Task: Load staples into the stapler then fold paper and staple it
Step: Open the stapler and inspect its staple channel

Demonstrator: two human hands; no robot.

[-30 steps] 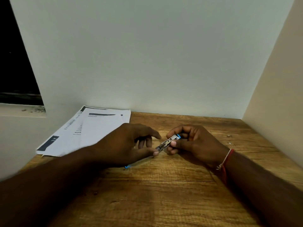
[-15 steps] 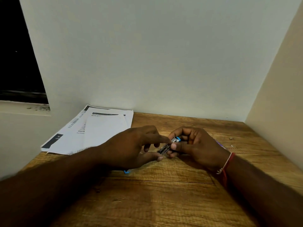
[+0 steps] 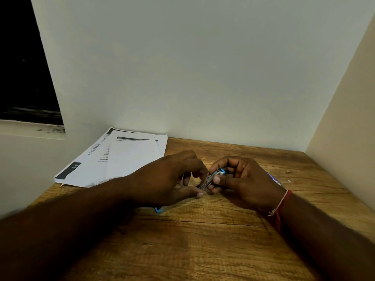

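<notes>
Moved in since a second ago with the left hand [image 3: 168, 179], now pinching the metal front end of the stapler [image 3: 211, 178] between forefinger and thumb. Gripping its blue rear end in the right hand [image 3: 243, 181], just above the worktop [image 3: 203, 250]. Looks like loading under way, staples too small to spot; leaving the paper [image 3: 121, 159] flat by the wall.

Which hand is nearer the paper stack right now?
Left. The left hand sits just right of the paper stack, by its near edge; the right hand is farther right, gripping the stapler.
</notes>
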